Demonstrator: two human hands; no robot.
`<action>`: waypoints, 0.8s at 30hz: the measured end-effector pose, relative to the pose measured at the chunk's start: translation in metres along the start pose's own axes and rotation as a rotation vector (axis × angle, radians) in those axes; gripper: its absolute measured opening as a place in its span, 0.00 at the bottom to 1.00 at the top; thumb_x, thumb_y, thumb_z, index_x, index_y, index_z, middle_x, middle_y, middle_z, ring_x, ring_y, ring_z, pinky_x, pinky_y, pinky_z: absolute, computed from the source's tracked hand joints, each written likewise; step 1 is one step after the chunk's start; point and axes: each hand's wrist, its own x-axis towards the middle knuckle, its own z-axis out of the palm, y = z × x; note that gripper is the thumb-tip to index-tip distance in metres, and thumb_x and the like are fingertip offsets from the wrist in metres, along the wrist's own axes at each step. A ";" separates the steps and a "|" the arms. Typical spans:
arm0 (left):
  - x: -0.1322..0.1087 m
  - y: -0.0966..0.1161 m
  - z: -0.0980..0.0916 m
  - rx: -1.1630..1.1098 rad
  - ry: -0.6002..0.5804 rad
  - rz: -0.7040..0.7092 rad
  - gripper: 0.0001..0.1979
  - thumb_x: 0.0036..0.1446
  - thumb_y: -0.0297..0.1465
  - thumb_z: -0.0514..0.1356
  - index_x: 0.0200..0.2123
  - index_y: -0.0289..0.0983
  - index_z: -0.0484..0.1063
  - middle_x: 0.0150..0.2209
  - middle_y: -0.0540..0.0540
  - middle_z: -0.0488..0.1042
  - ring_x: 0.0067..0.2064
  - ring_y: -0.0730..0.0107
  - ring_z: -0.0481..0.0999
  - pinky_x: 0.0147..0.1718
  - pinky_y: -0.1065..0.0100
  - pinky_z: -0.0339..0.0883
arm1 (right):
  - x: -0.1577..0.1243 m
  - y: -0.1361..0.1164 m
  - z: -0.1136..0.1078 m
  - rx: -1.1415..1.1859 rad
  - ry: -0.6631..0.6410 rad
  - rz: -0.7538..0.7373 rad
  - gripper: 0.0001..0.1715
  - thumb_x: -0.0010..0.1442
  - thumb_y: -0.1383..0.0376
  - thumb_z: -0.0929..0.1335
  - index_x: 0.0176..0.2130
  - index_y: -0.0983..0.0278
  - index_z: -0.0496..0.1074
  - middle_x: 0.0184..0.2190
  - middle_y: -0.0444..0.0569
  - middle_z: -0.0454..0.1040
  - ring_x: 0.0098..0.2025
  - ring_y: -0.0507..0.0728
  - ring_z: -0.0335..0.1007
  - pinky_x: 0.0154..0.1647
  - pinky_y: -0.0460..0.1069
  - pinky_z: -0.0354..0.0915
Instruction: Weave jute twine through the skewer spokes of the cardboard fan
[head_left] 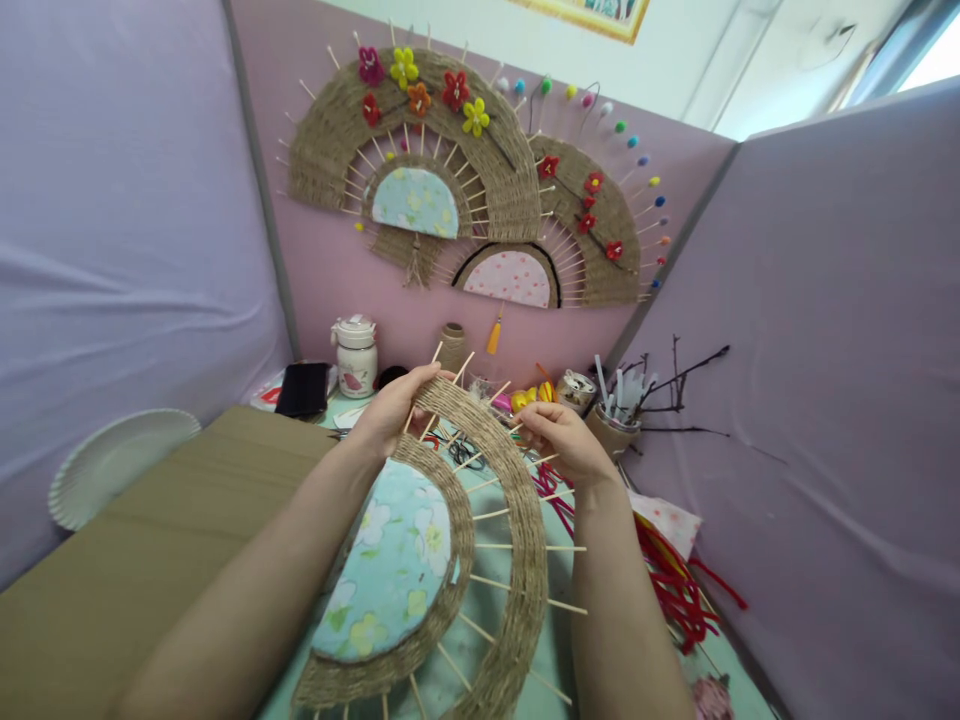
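Note:
A half-round woven fan [525, 520] of brown twine on thin wooden sticks is held up tilted over the table. Its inner half-disc [401, 560] is covered in light blue flowered cloth and edged with twine. My left hand [401, 405] grips the upper end of the outer twine band, fingers closed around its edge. At the band's outer side my right hand [562, 437] is closed in a pinch beside the stick tips. Whether a stick end or a strand of twine lies between those fingertips, I cannot tell.
Finished fans [502, 160] with felt flowers hang on the pink partition. Behind my hands stand a white lidded cup [355, 358], a twine spool [452, 347] and a jar [611, 432] with twigs. Red pipe cleaners [679, 595] lie right; brown cardboard [172, 530] lies left.

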 end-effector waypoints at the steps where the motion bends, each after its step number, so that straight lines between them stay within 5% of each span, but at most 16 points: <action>1: -0.001 -0.001 0.001 -0.031 -0.035 -0.059 0.09 0.56 0.34 0.62 0.33 0.33 0.78 0.25 0.48 0.75 0.18 0.79 0.66 0.15 0.77 0.56 | -0.001 -0.001 -0.001 -0.001 0.011 0.002 0.21 0.45 0.49 0.77 0.27 0.64 0.77 0.17 0.39 0.60 0.21 0.47 0.50 0.24 0.45 0.48; 6: -0.001 -0.007 -0.002 -0.049 -0.265 -0.224 0.04 0.55 0.25 0.63 0.33 0.30 0.78 0.29 0.44 0.79 0.26 0.75 0.74 0.24 0.76 0.68 | -0.004 -0.007 -0.006 -0.018 0.059 -0.004 0.22 0.42 0.49 0.77 0.27 0.64 0.77 0.16 0.39 0.60 0.20 0.48 0.49 0.22 0.46 0.44; 9: 0.001 -0.010 -0.004 0.071 -0.271 -0.271 0.02 0.52 0.24 0.66 0.31 0.31 0.77 0.28 0.42 0.79 0.26 0.72 0.76 0.26 0.73 0.70 | -0.005 -0.009 -0.009 -0.025 0.079 -0.006 0.21 0.43 0.50 0.77 0.27 0.64 0.77 0.15 0.38 0.59 0.20 0.48 0.49 0.22 0.46 0.45; 16: 0.003 -0.016 -0.003 0.170 -0.269 -0.186 0.07 0.51 0.31 0.67 0.26 0.34 0.75 0.12 0.53 0.64 0.13 0.79 0.59 0.12 0.76 0.51 | -0.007 -0.010 -0.009 -0.070 0.044 0.017 0.22 0.44 0.48 0.76 0.27 0.65 0.77 0.16 0.39 0.61 0.19 0.47 0.48 0.21 0.46 0.41; 24: 0.001 -0.015 -0.002 0.122 -0.270 -0.206 0.13 0.52 0.33 0.66 0.19 0.35 0.70 0.10 0.52 0.61 0.12 0.78 0.57 0.12 0.73 0.47 | -0.008 -0.008 -0.009 -0.073 0.005 0.023 0.24 0.46 0.46 0.75 0.28 0.64 0.78 0.17 0.40 0.61 0.20 0.48 0.48 0.22 0.46 0.43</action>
